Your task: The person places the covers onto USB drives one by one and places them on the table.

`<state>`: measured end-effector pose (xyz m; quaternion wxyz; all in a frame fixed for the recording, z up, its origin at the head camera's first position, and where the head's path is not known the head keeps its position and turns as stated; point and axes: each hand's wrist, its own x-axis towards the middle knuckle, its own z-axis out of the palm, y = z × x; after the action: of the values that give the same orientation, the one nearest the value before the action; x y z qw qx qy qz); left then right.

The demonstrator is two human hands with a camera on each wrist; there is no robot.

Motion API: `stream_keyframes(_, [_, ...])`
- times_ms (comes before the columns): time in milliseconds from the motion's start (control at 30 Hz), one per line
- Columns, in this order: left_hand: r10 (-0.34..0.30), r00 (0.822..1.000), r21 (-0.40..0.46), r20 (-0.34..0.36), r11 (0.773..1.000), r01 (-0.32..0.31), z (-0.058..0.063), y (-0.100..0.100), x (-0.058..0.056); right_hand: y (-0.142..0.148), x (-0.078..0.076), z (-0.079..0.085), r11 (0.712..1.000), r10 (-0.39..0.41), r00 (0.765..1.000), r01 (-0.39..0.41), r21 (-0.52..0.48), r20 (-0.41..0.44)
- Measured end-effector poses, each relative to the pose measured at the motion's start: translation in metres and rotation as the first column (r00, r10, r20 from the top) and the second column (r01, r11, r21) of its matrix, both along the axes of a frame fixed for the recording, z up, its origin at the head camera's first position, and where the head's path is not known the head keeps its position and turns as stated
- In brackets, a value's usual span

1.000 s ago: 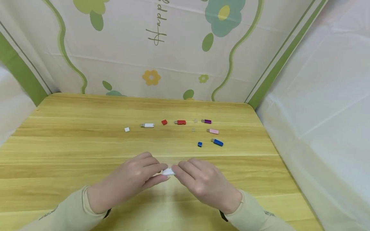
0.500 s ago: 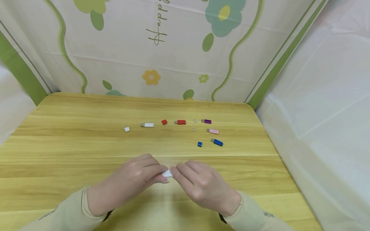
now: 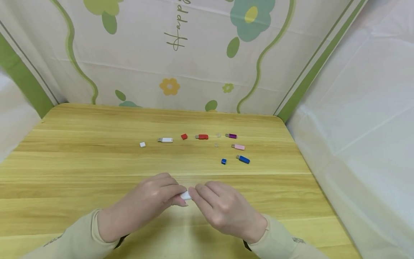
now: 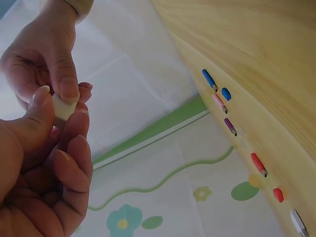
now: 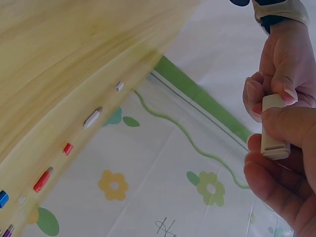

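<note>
A white USB stick [image 3: 185, 195] is held level over the near part of the table, between both hands. My left hand [image 3: 147, 201] pinches its left end between thumb and fingers; my right hand [image 3: 224, 207] pinches the other end. In the right wrist view the body of the white stick [image 5: 273, 126] shows as a flat rectangle with a slot near its lower end. No metal plug is visible, and the fingers hide part of the stick. In the left wrist view, only a short piece of the white stick [image 4: 64, 108] shows between the fingertips.
Farther back on the wooden table [image 3: 81, 162] lie uncapped USB sticks: white [image 3: 166, 140], red [image 3: 202, 137], purple [image 3: 231, 136], pink [image 3: 238, 147] and blue [image 3: 243, 159]. Loose caps lie near them: white [image 3: 142, 144], red [image 3: 184, 136], blue [image 3: 224, 161] and clear [image 3: 216, 145].
Both hands have come slightly closer, and less of the white stick shows between them. My left thumb has shifted under its end. The things on the table have stayed put.
</note>
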<state>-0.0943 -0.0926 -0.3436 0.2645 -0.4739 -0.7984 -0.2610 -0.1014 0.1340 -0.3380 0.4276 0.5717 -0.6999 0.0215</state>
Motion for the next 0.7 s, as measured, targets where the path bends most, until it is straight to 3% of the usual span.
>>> stream_keyframes(300, [0.020,0.998,-0.029,0.067,0.999,-0.018,-0.002,-0.002,-0.001,-0.002,0.002,-0.003,0.998,-0.057,0.994,0.055,0.032,0.090])
stream_keyframes(433, [0.036,0.990,-0.034,0.137,0.999,-0.032,-0.005,-0.002,-0.003,-0.001,0.000,-0.007,0.994,-0.102,0.980,0.092,0.065,0.171])
stream_keyframes(700, [0.110,0.975,-0.059,0.192,0.993,-0.100,-0.013,-0.005,-0.011,-0.005,-0.009,-0.013,0.992,-0.121,0.940,0.110,0.055,0.318])
